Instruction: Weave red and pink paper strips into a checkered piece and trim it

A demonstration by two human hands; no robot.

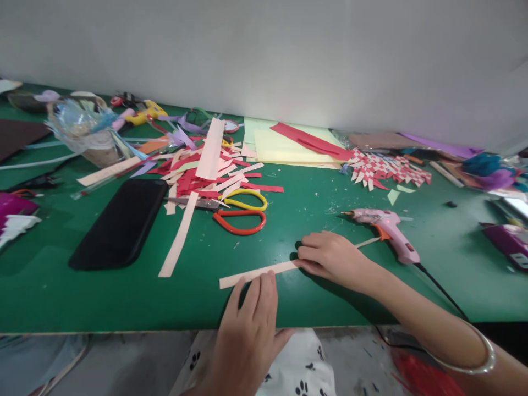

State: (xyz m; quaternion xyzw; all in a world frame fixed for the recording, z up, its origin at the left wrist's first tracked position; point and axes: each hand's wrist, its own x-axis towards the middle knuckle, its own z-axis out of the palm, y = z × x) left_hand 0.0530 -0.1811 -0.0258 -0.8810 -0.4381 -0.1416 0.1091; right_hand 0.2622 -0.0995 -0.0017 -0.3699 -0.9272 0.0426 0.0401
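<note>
A narrow pale pink paper strip (256, 273) lies slantwise near the table's front edge. The fingertips of my left hand (249, 313) rest on its near side, fingers stretched out and thumb apart. At the strip's right end, my right hand (330, 257) has its fingers closed on the paper; the very tip is hidden under them. Beyond my right hand is a pink glue gun (385, 225) with an orange trigger, its nozzle to the left. Scissors (240, 222) with one yellow and one red handle lie beyond my left hand. Another pale strip (179, 236) is left of them.
Behind the scissors is a heap of red and pink paper strips (206, 170). A black phone (119, 225) lies on the left. Pale yellow sheets (289, 146) and woven red-and-white pieces (383, 168) are at the back. The glue gun's cord (441, 291) runs over the front edge.
</note>
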